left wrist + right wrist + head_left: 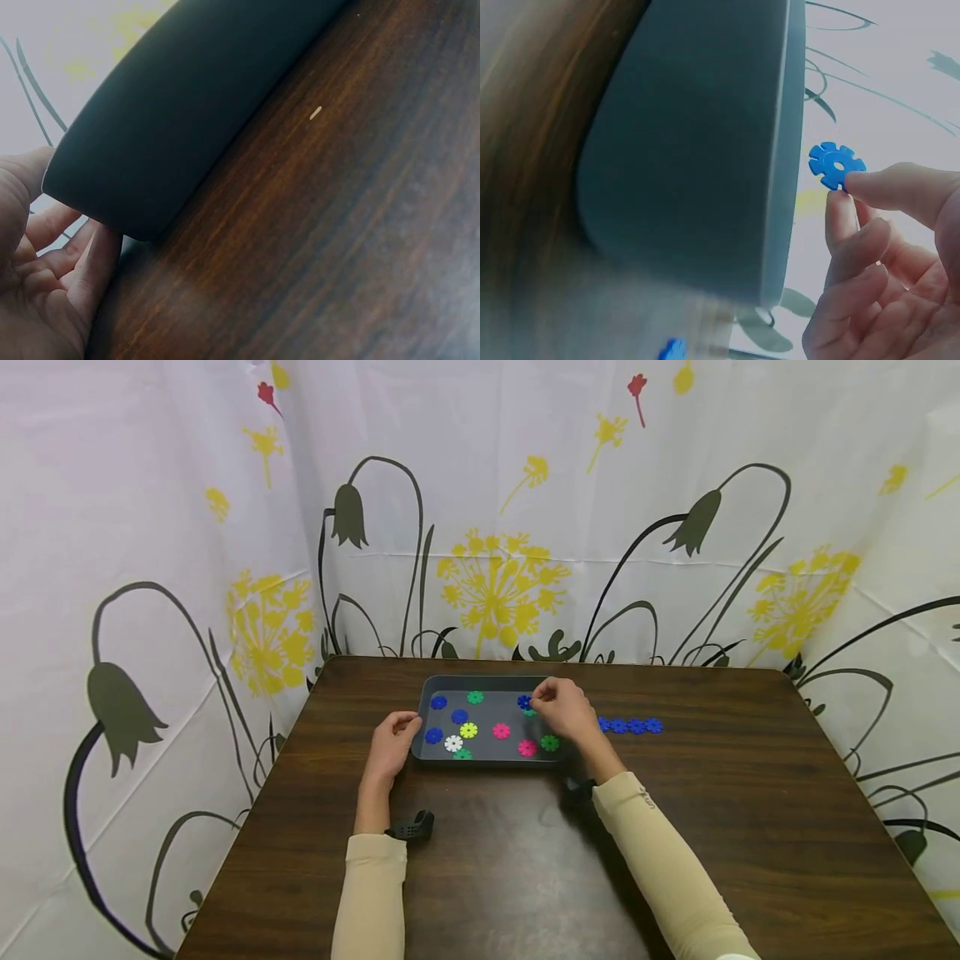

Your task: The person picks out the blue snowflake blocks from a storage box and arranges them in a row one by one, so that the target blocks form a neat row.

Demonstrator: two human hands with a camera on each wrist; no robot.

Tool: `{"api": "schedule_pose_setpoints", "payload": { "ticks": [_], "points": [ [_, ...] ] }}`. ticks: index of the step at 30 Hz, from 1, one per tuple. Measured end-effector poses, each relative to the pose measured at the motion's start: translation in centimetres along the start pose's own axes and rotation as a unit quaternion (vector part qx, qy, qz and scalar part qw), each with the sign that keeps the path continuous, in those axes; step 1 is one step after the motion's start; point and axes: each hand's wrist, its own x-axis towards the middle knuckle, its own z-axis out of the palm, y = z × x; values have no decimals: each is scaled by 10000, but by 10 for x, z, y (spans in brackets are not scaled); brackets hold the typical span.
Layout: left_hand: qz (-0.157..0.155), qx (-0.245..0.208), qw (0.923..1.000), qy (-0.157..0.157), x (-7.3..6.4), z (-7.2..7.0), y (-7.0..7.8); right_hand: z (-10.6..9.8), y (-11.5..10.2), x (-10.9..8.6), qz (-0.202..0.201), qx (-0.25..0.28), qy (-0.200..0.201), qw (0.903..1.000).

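A grey tray [480,763] lies on the table, with flat notched discs spread in it: blue [438,702], green [476,697], pink [501,731], yellow [468,730] and white [453,743]. My right hand [566,708] pinches a blue notched disc [837,165] between thumb and fingertips, above the tray's right part. At the tray's left side, my left hand [392,745] holds its edge, thumb by the rim and fingers lower down, as the left wrist view shows. To the right of the tray lies a row of blue discs [636,726], apparently joined; its left end is near my right forearm.
The brown wooden table [487,860] reaches back to a white curtain [495,460] with printed flowers. Dark wrist straps [412,827] sit on both wrists. A small pale mark [316,112] shows on the wood in the left wrist view.
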Motion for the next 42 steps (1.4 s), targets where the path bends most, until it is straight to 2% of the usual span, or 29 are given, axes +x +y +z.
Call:
{"api": "schedule_pose_setpoints", "payload": {
  "ticks": [14, 21, 28, 42],
  "points": [
    [-53, 55, 10000, 35, 1, 1, 0, -27, 35, -8, 109, 264, 569, 9980],
    [-2, 18, 10000, 48, 1, 0, -1, -45, 50, -11, 122, 273, 641, 9975],
    [-6, -27, 10000, 30, 1, 1, 0, -62, 75, -11, 172, 209, 730, 9970],
    [-88, 32, 10000, -16, -1, 1, 1, -108, 113, -24, 680, 256, 755, 9945]
  ]
}}
